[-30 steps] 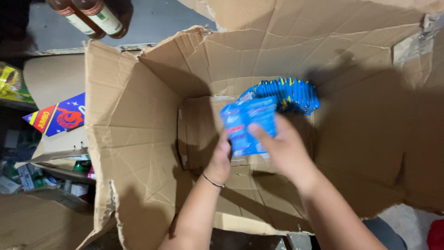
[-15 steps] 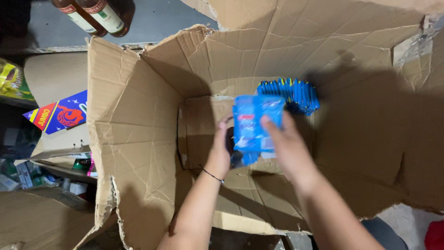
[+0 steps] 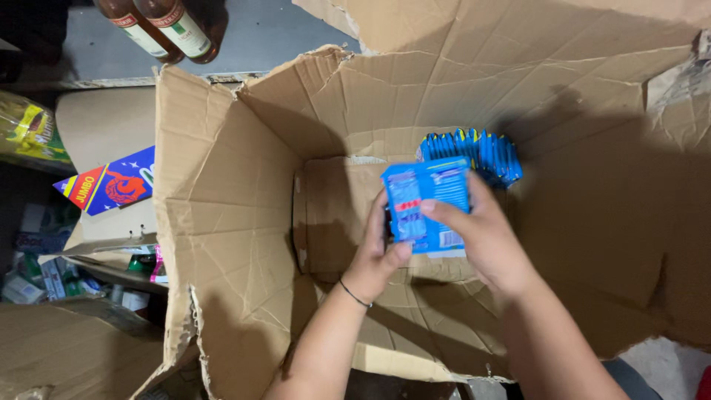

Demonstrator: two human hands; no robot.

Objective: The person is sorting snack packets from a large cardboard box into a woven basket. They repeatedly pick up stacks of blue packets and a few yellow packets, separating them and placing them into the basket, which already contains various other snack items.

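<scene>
Packets (image 3: 428, 204), blue and flat, sit pinched between the left hand (image 3: 379, 255) and right hand (image 3: 485, 241), inside the box (image 3: 222, 222), with more packets (image 3: 474, 152) at one o'clock.

A grey ledge (image 3: 296, 33) runs along the top, carrying two brown glass bottles (image 3: 159, 26) with pale labels. On the left, dim shelves (image 3: 89, 267) hold small packets, a yellow-green bag (image 3: 29, 133) and a bright blue, red and yellow printed card (image 3: 111, 185). Flattened brown cardboard (image 3: 67, 355) lies at lower left; light falls from above
</scene>
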